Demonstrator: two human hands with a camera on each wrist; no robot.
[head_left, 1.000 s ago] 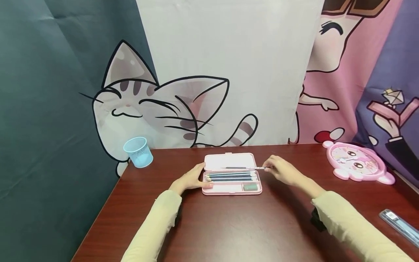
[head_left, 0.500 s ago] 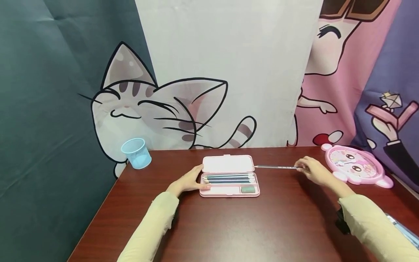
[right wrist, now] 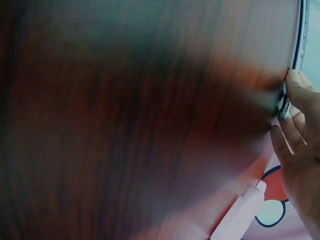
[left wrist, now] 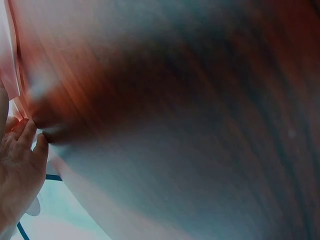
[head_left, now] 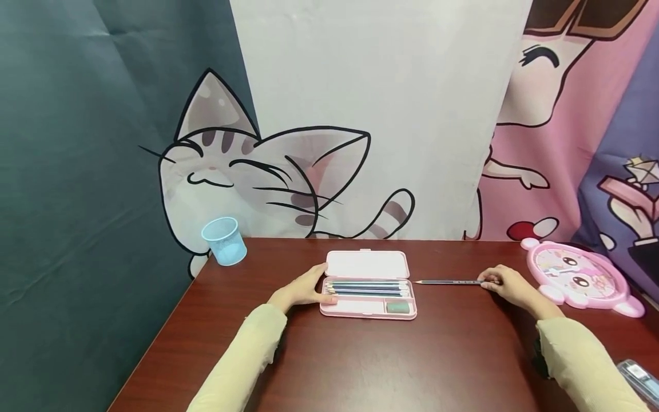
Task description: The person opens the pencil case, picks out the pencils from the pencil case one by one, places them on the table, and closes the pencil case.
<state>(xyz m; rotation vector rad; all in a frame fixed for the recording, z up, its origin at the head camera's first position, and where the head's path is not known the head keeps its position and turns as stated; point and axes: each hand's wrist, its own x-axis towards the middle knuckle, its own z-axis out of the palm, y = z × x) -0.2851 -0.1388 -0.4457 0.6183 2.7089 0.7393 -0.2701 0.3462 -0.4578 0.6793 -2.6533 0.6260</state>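
A pink pencil case [head_left: 357,307] lies with its lid [head_left: 367,264] folded back on the brown table. Several pencils [head_left: 368,289] fill its long compartment, and a green eraser-like block [head_left: 397,307] sits at front right. My left hand [head_left: 304,290] holds the case's left end, thumb over the front compartment and fingers toward the hinge. To the right of the case, my right hand [head_left: 507,284] pinches the right end of a dark pencil [head_left: 448,282]. This pencil is level, low over the table, its point facing the case. In the right wrist view, its blunt end [right wrist: 284,111] shows between the fingers.
At the back left stands a light blue mesh cup [head_left: 225,241]. A pink animal-shaped clock [head_left: 582,276] lies beyond my right hand. Near the right edge is a clear, long packet [head_left: 640,377]. Printed cloth [head_left: 437,114] hangs behind the table.
My right hand has drawn the pencil rightward from over the case, then down toward the table. My left hand stays at the case's left end. The head view has shifted slightly.
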